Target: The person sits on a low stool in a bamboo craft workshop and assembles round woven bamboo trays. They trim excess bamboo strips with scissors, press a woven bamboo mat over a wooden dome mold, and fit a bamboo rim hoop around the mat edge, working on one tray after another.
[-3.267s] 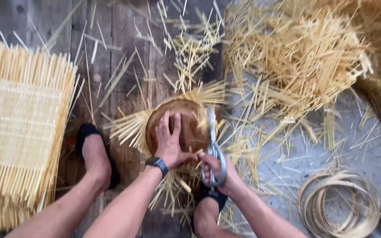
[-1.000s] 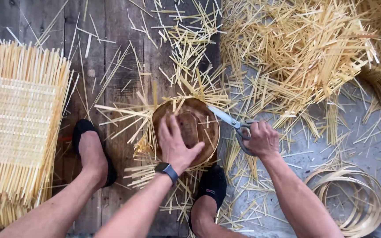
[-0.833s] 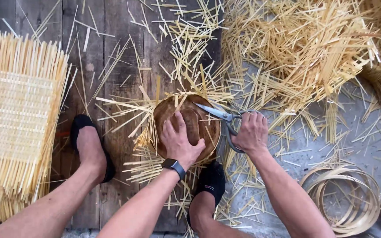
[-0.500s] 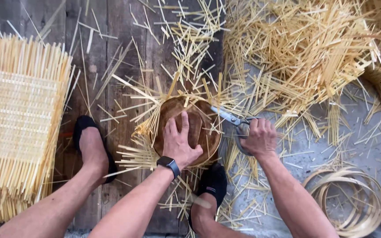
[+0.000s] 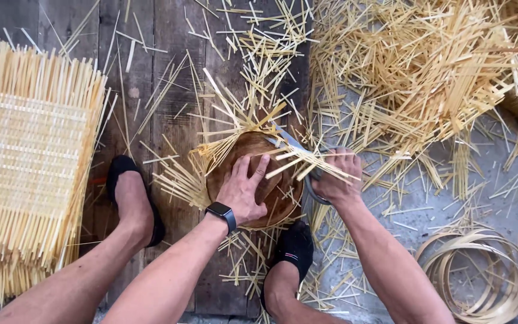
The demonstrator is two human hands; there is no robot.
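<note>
Scissors (image 5: 298,157) sit closed-fisted in the right hand (image 5: 338,179); left hand (image 5: 242,191) presses flat, grip wide, on the round wooden mould (image 5: 280,195).

A: L hand (image 5: 242,191)?
B: Palm down, fingers (image 5: 258,170) spread flat and pointing up-frame, wrist straight, forearm running in from lower left, watch on wrist.
A: R hand (image 5: 338,179)?
B: Fist curled tight, knuckles up, fingers wrapped in a grip. Forearm comes in from bottom right, elbow out of frame. Hands near each other, not touching.
</note>
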